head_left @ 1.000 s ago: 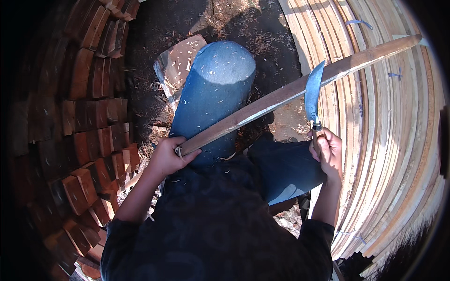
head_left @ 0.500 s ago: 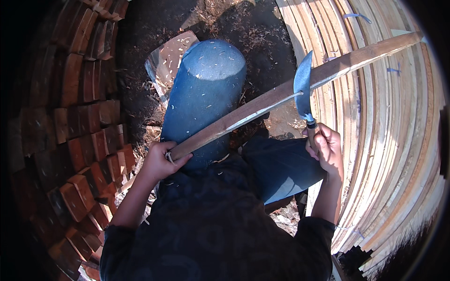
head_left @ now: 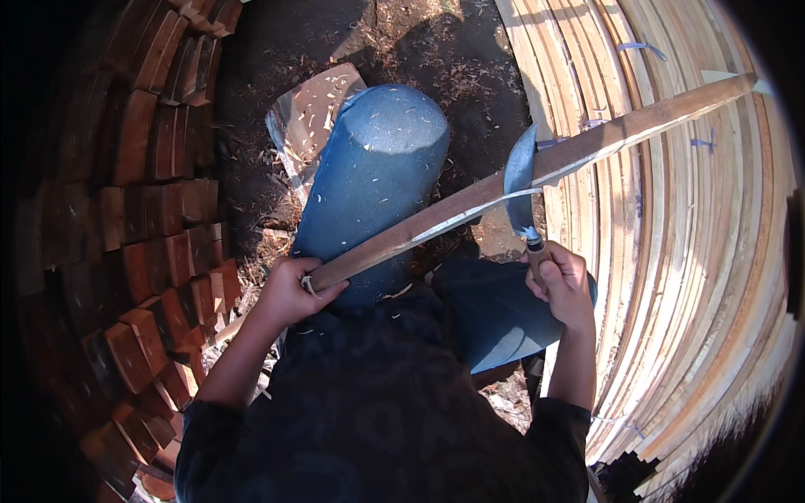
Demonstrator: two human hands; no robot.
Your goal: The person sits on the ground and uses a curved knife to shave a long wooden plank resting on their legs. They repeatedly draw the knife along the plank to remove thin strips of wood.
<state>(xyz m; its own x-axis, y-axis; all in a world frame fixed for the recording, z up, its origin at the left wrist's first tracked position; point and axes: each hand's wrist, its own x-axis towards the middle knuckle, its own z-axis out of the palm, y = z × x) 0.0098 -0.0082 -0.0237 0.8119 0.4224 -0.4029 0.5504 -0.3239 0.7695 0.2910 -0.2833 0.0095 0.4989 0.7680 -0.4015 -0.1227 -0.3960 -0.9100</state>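
Observation:
A long, narrow wooden strip (head_left: 457, 210) slants across my bent knee, from the lower left to the far right. Its near end is gripped by my left hand (head_left: 295, 292), with a small pale curl of wood at the fingers. In my right hand (head_left: 563, 281) is a knife (head_left: 520, 168) with a broad curved blade and a wooden handle. The blade stands upright across the strip, meeting its pale, shaved edge. A thin pale shaving (head_left: 518, 194) sticks out along that edge at the blade.
Stacked reddish-brown wood blocks (head_left: 134, 344) rise on the left. Bundles of long pale wood strips (head_left: 671, 251), tied with bluish bands, fill the right side. Shavings litter the dark ground (head_left: 457, 75). Beyond my knee lies a flat brownish piece (head_left: 314, 105).
My right hand and the knife have moved left and slightly nearer, along the strip. The strip's far end sits slightly lower. My left hand keeps its hold.

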